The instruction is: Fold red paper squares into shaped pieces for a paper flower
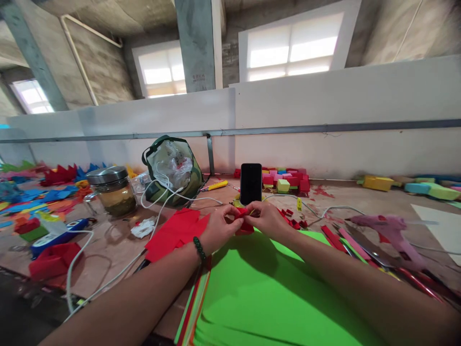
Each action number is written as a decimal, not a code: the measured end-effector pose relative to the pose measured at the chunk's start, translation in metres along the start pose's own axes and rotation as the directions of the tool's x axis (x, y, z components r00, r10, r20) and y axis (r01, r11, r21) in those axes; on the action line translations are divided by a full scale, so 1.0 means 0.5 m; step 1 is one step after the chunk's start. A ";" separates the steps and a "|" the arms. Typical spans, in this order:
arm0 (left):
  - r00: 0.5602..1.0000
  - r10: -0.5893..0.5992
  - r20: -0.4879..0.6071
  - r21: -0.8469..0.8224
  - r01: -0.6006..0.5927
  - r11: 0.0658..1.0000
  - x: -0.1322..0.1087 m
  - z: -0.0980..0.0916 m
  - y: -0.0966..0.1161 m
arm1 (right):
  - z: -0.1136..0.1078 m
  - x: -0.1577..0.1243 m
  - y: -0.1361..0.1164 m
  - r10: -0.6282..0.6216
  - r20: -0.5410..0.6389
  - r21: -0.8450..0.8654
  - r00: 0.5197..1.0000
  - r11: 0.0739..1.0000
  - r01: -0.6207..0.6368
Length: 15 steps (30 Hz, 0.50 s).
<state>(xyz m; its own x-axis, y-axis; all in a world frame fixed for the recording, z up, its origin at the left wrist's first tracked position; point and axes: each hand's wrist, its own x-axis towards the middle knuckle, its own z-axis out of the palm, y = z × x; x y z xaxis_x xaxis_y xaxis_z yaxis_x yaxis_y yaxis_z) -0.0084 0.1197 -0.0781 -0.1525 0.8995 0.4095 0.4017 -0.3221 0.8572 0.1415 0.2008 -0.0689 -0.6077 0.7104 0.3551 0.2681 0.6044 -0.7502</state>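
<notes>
A small folded red piece [245,228] is held between both hands, over the far edge of a stack of bright green sheets [259,293]. My left hand [222,228], with a dark beaded bracelet at the wrist, pinches its left side. The fingers of my right hand [268,220] are closed on its right side. Fingertips of both hands nearly meet at its top. Flat red pieces [176,233] lie left of my left hand. Right behind the hands a black phone [251,183] stands upright.
A glass jar [113,192] and an open bag [175,170] stand at the back left, with white cables [158,218] trailing nearby. Small coloured blocks [284,181] sit behind the phone. At right lie a pink glue gun [392,230] and scissors [360,245].
</notes>
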 end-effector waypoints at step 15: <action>0.999 -0.042 0.020 0.126 0.039 0.991 0.003 -0.001 -0.011 | 0.006 0.004 -0.005 0.042 0.035 0.147 0.998 0.988 -0.047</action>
<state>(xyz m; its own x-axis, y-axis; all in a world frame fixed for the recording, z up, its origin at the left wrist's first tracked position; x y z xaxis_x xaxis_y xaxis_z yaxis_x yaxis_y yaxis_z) -0.0112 0.1227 -0.0818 -0.1509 0.9179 0.3669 0.5063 -0.2470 0.8262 0.1375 0.1995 -0.0681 -0.6216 0.7222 0.3032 0.1835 0.5106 -0.8400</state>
